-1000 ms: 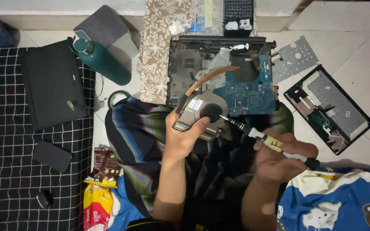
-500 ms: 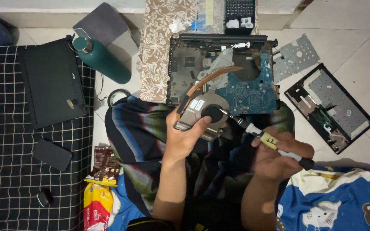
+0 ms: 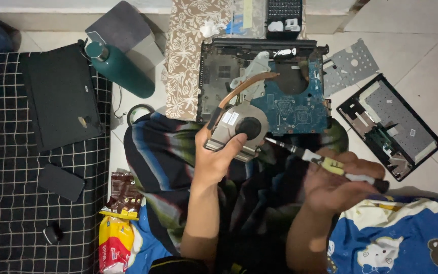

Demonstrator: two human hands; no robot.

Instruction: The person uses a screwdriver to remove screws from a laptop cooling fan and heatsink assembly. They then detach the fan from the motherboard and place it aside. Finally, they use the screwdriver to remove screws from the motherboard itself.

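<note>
Fingers of the left hand (image 3: 218, 155) stay clamped on the cooling fan (image 3: 239, 129) — right hand (image 3: 338, 182), gripping the screwdriver (image 3: 325, 163), has edged its tip closer, just beside them.

Pale tiled floor (image 3: 432, 61) under opened laptop chassis (image 3: 214, 76), keyboard panel (image 3: 401, 116), green bottle (image 3: 120, 68).

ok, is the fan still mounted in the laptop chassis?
No, the left hand holds the fan lifted off the chassis, above the lap, while the right hand points a screwdriver at it.
</note>
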